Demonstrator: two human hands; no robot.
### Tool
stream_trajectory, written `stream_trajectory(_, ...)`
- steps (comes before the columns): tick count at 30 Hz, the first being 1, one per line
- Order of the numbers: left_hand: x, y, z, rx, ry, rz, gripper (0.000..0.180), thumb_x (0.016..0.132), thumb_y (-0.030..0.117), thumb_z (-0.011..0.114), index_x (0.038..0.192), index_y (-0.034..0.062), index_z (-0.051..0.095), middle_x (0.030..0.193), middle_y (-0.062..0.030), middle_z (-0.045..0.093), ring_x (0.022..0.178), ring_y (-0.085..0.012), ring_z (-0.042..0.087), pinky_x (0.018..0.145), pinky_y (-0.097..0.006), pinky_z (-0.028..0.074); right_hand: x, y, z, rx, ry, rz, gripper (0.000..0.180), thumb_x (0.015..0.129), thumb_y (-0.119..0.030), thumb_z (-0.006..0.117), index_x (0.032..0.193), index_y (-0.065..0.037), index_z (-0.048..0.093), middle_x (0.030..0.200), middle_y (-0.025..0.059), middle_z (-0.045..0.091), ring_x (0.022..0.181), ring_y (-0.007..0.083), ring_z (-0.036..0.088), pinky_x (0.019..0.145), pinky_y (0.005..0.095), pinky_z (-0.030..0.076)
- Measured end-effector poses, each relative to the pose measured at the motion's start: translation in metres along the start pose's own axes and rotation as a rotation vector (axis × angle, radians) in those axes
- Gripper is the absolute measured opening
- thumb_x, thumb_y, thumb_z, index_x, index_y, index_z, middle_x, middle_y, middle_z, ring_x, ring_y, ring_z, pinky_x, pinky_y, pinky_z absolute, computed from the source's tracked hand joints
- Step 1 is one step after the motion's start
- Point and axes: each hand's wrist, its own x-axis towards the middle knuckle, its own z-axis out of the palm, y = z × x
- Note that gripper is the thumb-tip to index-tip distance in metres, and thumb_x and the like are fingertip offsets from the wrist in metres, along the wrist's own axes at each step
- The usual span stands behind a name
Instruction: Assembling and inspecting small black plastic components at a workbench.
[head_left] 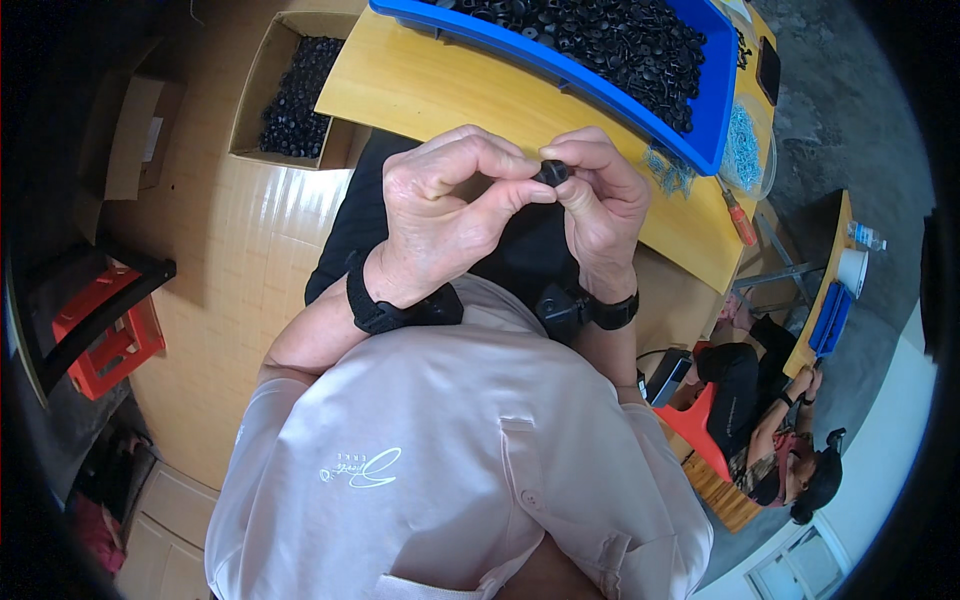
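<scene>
A small round black plastic part (552, 173) sits pinched between my two hands, above my lap at the table's near edge. My left hand (450, 195) grips it from the left with thumb and forefinger. From the right, the thumb and fingers of my right hand (605, 200) close on the same piece. My fingertips cover much of it, so its exact kind cannot be made out. Beyond my hands, a blue tray (722, 95) full of similar loose black parts (620, 50) rests on the yellow wooden table (420, 95).
A cardboard box (248, 125) of black parts stands left of the table. Right of the tray are a clear container (748, 150) of bluish screws, a red-handled screwdriver (738, 215) and a phone (768, 70). A red stool (110, 335) stands far left; another person (770, 440) sits at right.
</scene>
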Motion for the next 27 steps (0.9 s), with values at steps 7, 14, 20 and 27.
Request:
stream_trajectory(7, -0.002, -0.002, 0.002, 0.001, -0.01, -0.011, 0.017, 0.062, 0.003, 0.076, 0.071, -0.0009, 0.063, 0.071, -0.0097, 0.062, 0.066, -0.0136, 0.058, 0.059, -0.023, 0.045, -0.002, 0.002, -0.005, -0.007, -0.019, -0.001, 0.02, 0.071, 0.008, 0.06, 0.089, 0.001, 0.062, 0.087, 0.0067, 0.056, 0.074, 0.0113, 0.052, 0.063, 0.0202, 0.04)
stream_trajectory(14, -0.004, -0.004, 0.002, -0.119, -0.033, -0.125, 0.016, 0.062, 0.0, 0.075, 0.067, -0.0005, 0.06, 0.069, -0.0062, 0.061, 0.064, -0.0104, 0.056, 0.059, -0.023, 0.045, -0.004, 0.002, -0.005, -0.027, -0.026, -0.015, 0.019, 0.07, 0.008, 0.06, 0.088, 0.001, 0.063, 0.085, 0.0067, 0.057, 0.073, 0.0109, 0.052, 0.061, 0.0198, 0.04)
stream_trajectory(20, -0.005, -0.001, 0.002, -0.293, -0.043, -0.282, 0.018, 0.062, -0.002, 0.075, 0.071, -0.0002, 0.059, 0.071, -0.0036, 0.061, 0.066, -0.0066, 0.055, 0.06, -0.02, 0.046, -0.007, 0.001, -0.004, -0.05, -0.04, -0.016, 0.018, 0.072, 0.006, 0.061, 0.089, 0.001, 0.063, 0.085, 0.0069, 0.057, 0.073, 0.0107, 0.052, 0.061, 0.0199, 0.04)
stream_trajectory(27, -0.005, 0.003, 0.0, -0.272, -0.067, -0.368, 0.017, 0.063, -0.001, 0.076, 0.068, 0.0008, 0.06, 0.065, -0.0013, 0.061, 0.061, -0.0032, 0.054, 0.056, -0.018, 0.046, -0.01, 0.004, -0.002, 0.032, -0.028, -0.003, 0.017, 0.074, 0.004, 0.061, 0.091, 0.001, 0.063, 0.084, 0.0067, 0.057, 0.074, 0.0107, 0.052, 0.061, 0.0196, 0.04)
